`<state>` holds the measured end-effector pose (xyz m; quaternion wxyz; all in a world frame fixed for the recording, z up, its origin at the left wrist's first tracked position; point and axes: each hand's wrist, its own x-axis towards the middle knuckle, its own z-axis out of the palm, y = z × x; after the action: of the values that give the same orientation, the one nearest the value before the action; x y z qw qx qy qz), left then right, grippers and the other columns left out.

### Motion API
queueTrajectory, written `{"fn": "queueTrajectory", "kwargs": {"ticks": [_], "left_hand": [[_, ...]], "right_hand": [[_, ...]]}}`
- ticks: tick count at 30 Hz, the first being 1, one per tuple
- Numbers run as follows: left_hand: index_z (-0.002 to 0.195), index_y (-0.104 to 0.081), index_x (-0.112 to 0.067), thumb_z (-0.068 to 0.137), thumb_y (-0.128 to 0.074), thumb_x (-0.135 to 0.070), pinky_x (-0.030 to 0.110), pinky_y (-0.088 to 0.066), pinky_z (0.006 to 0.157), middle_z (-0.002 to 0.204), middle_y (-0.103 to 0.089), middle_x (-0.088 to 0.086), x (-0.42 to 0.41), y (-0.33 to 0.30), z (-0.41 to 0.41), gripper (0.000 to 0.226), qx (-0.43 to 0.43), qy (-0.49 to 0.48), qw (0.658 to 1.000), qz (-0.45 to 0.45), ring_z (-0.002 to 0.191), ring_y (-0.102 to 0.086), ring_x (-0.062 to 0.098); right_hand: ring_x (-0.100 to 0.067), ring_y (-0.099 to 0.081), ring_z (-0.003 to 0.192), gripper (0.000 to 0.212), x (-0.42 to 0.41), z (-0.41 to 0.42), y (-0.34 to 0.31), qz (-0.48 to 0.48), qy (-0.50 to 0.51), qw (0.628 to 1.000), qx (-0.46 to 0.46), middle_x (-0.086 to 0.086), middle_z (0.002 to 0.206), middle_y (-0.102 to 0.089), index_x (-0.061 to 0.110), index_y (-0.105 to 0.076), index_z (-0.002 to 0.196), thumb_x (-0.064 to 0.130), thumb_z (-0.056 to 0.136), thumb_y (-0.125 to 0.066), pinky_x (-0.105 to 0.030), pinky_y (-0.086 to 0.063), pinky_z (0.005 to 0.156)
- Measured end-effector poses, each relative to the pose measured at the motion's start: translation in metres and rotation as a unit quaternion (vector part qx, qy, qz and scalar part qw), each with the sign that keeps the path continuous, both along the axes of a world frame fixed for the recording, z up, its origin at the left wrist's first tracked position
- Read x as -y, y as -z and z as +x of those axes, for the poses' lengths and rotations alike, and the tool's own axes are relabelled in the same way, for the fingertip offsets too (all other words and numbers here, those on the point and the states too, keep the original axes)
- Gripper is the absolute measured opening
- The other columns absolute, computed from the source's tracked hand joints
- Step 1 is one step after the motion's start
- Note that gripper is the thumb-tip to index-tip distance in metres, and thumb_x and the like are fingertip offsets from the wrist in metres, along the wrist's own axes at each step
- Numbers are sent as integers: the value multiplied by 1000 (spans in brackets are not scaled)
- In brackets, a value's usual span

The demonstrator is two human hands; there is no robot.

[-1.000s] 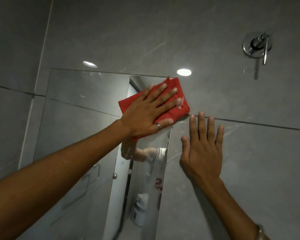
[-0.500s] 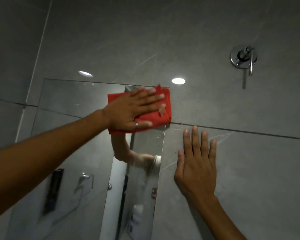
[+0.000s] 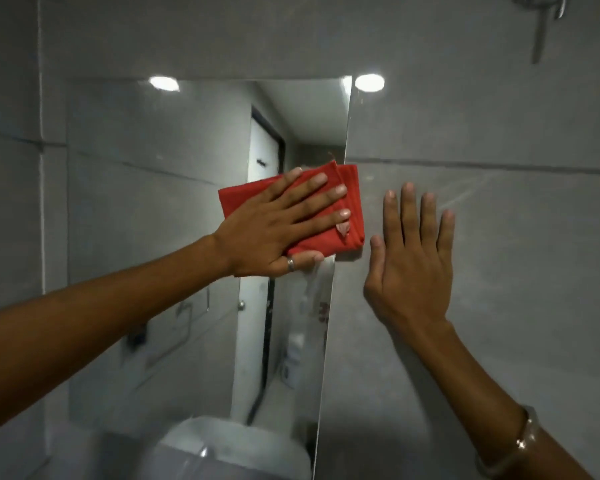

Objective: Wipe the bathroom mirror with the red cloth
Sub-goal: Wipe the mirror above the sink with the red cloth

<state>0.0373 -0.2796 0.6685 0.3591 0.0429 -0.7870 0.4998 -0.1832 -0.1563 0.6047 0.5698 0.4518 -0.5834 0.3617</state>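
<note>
The frameless mirror (image 3: 160, 209) hangs on the grey tiled wall and fills the left and middle of the view. A folded red cloth (image 3: 350, 216) lies flat against the mirror's right edge, about halfway up. My left hand (image 3: 274, 230) presses on the cloth with fingers spread, thumb under its lower edge, a ring on one finger. My right hand (image 3: 409, 258) rests flat and empty on the wall tile just right of the mirror, fingers pointing up.
A chrome wall tap (image 3: 541, 8) sticks out at the top right corner. A white fixture (image 3: 236, 448) sits below the mirror's lower edge. Grey wall tiles (image 3: 499, 126) with a horizontal grout line surround the mirror.
My left hand and the cloth have slid down from the mirror's top right corner to the middle of its right edge. The view has tilted down; my right hand stays on the wall.
</note>
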Motion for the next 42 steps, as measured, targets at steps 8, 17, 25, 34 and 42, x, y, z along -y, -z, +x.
{"fn": "queueTrajectory", "kwargs": {"ticks": [8, 17, 25, 34, 42], "left_hand": [[160, -35, -24, 101, -48, -61, 53, -6, 131, 171, -21, 8, 0, 196, -14, 71, 8, 57, 997, 53, 161, -12, 28], [152, -49, -23, 100, -61, -43, 42, -9, 133, 160, -46, -2, -3, 347, -2, 57, 185, 73, 979, 42, 154, -36, 18], [155, -46, -27, 101, -56, -53, 43, -4, 133, 166, -38, -3, 4, 275, 6, 61, 192, 41, 981, 9, 157, -29, 17], [164, -19, -28, 104, -34, -62, 50, -3, 132, 175, -10, 4, 2, -8, 4, 71, -18, 14, 999, 48, 163, -5, 25], [165, -16, -30, 104, -33, -59, 51, -5, 132, 175, -13, 0, 2, -110, -9, 69, -214, 28, 965, 150, 163, -4, 21]], "right_hand": [[-35, -14, 165, 65, -7, -5, 71, 35, 17, 999, 15, -15, 178, -14, 14, -11, 171, 40, 113, -26, -51, -3, 134], [-36, -16, 164, 67, -6, -8, 97, 45, 17, 999, 15, -14, 177, -17, 13, -11, 171, 43, 112, -27, -54, -5, 133], [-22, 13, 165, 69, -16, -3, 84, 84, -36, 996, 11, -10, 179, 0, 15, -2, 169, 36, 109, -30, -49, 7, 135], [-23, 4, 166, 64, 2, 25, -31, 0, -140, 990, 21, -7, 177, -1, 15, -8, 167, 30, 109, -32, -41, 7, 136], [-32, -5, 167, 69, 22, 32, -61, 7, -34, 999, 32, -13, 179, -7, 13, -12, 170, 43, 109, -18, -54, -5, 135]]}}
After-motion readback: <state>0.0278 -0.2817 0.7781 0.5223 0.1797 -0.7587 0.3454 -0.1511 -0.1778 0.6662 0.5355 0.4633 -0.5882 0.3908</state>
